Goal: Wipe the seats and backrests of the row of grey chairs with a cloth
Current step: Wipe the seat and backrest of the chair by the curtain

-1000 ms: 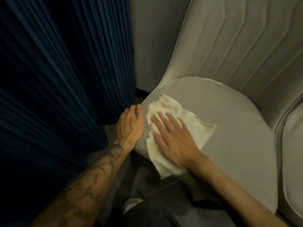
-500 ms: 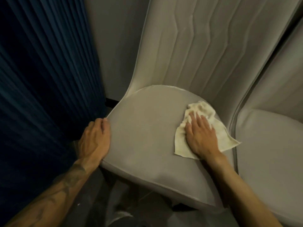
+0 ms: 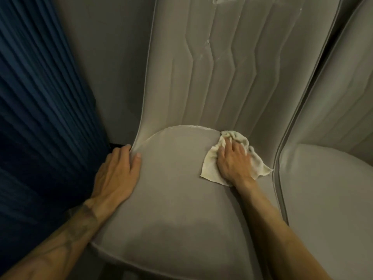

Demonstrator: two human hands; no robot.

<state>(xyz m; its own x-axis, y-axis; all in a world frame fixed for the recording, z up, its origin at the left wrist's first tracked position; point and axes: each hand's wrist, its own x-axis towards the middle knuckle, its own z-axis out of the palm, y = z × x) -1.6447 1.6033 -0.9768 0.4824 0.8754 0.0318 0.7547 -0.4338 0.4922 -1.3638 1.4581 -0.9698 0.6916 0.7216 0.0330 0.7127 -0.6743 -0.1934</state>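
Seat wipe underway: right hand (image 3: 234,162), fingers flat, presses the cream cloth (image 3: 210,171) under its palm into the seat (image 3: 177,195) back corner. The left hand (image 3: 117,174) rests flat on the seat edge. Next, I'd guess: up the backrest (image 3: 212,77) just beyond the fingertips.

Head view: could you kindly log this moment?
right hand presses cream cloth on grey padded seat; left hand rests on seat edge

Cloth (image 3: 210,168): soft crumpled terry. Chair seat (image 3: 173,195): smooth matt upholstery. Curtain (image 3: 40,110): pleated blue fabric.
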